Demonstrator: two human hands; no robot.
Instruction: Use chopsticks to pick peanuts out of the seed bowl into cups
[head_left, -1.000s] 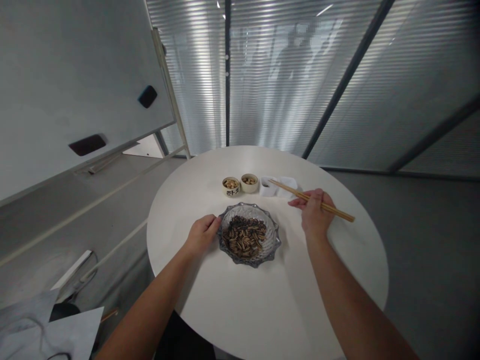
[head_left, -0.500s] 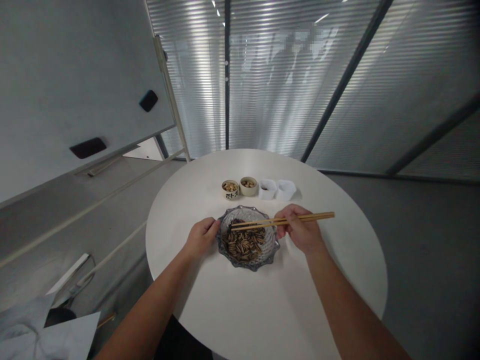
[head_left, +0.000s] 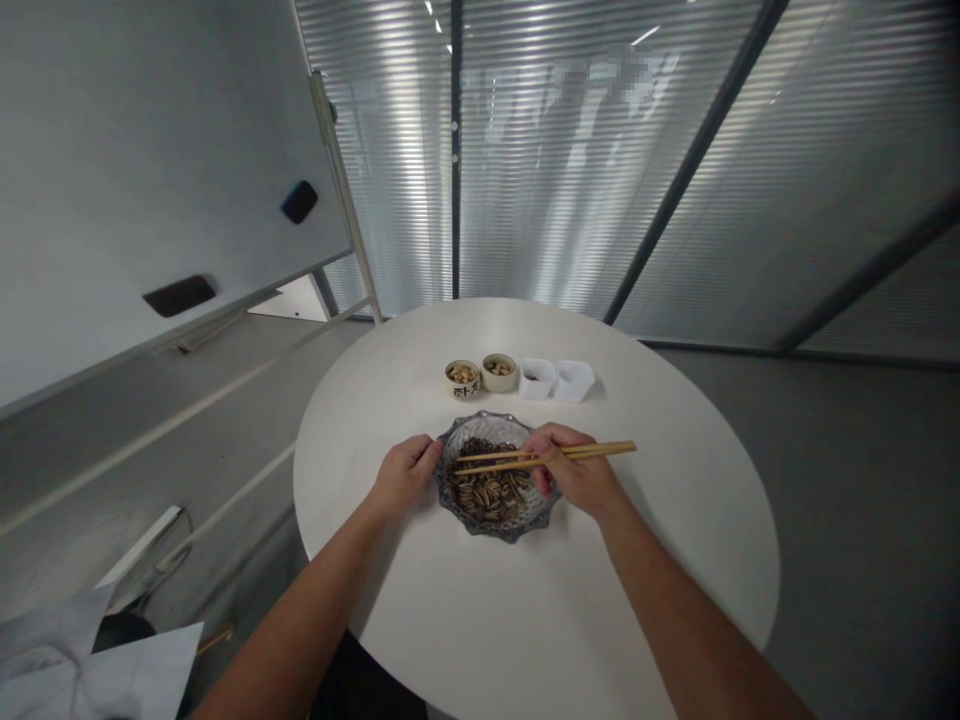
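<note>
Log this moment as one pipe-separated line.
left hand: holds glass bowl by rim | right hand: holds chopsticks over striped seeds | beyond: four small containers

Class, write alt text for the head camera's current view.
The right-hand grip holds chopsticks over striped seeds in a glass bowl; the left-hand grip holds the bowl's side. Four small containers stand beyond on the white table.

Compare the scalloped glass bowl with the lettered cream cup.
Size: the scalloped glass bowl is wider than the lettered cream cup.
Look: bowl greyish and translucent; cup opaque.
Contents: bowl holds striped sunflower seeds; cup holds pale nut-like pieces.
Shared: both sit upright on the white table.
</note>
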